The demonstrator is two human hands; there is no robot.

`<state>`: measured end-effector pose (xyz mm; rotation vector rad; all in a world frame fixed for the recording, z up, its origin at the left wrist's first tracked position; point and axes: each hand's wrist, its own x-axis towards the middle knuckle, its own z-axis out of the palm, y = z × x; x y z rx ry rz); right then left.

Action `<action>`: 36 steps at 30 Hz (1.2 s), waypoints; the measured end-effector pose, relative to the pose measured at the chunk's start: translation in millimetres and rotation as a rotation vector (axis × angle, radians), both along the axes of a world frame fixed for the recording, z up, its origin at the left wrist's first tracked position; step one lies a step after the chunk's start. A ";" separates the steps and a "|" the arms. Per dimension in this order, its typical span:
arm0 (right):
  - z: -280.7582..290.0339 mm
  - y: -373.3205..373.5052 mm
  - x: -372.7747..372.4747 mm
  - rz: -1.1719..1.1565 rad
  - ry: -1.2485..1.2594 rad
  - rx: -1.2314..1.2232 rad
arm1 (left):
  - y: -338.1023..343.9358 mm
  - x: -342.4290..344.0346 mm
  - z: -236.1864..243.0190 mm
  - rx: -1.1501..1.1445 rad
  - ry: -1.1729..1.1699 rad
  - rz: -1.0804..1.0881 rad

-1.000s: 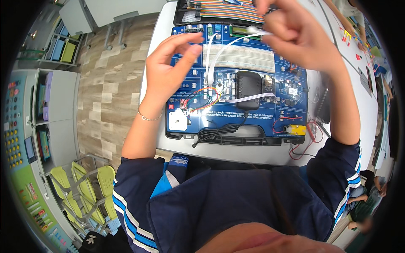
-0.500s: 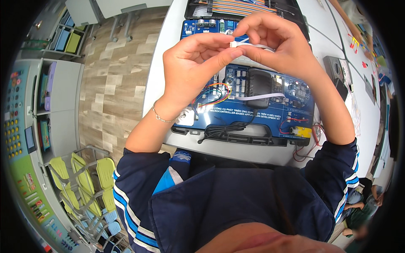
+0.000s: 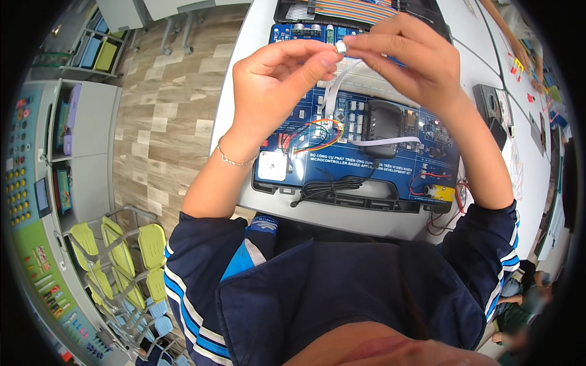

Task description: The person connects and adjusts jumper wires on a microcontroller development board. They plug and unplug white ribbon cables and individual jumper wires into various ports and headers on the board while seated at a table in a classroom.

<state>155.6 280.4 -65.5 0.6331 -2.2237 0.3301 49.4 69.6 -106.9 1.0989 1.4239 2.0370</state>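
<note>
Above the blue development board (image 3: 360,166), my left hand (image 3: 274,79) and my right hand (image 3: 421,64) meet fingertip to fingertip. Between them is a small white cable connector (image 3: 340,46), pinched by the thumb and forefinger of my left hand and touched by my right fingertips, which are closed on it too. A flat white ribbon cable (image 3: 334,88) curves from below my right fingers down to the sockets on the board. Part of the cable near the connector is hidden by my fingers. Coloured jumper wires (image 3: 329,124) loop across the board's left part.
A black box-shaped module (image 3: 383,125) sits on the board, with a bundled black cable (image 3: 332,186) at the case's front edge. A yellow motor (image 3: 439,193) lies at the right corner. Rainbow ribbon wires (image 3: 354,10) fill the case lid. A multimeter (image 3: 486,100) stands to the right.
Both hands have moved slightly up, with the connector now upright between the fingertips. My right fingers have shifted from the cable towards the connector, and the cable now hangs visibly down to the board.
</note>
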 end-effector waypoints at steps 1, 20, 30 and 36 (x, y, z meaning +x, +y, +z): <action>9.6 1.7 -1.8 -0.034 -0.019 0.062 | 0.0 -5.5 -3.0 0.021 0.034 0.040; 1.2 10.9 -90.4 -0.422 -1.003 0.230 | 18.5 -75.2 -63.5 -0.145 0.031 0.327; 9.5 -9.8 -95.6 -0.474 -1.016 0.390 | 18.4 -77.8 -68.6 -0.149 0.032 0.309; 0.8 -20.8 -100.7 -0.522 -1.011 0.433 | 18.4 -77.1 -70.3 -0.153 0.044 0.320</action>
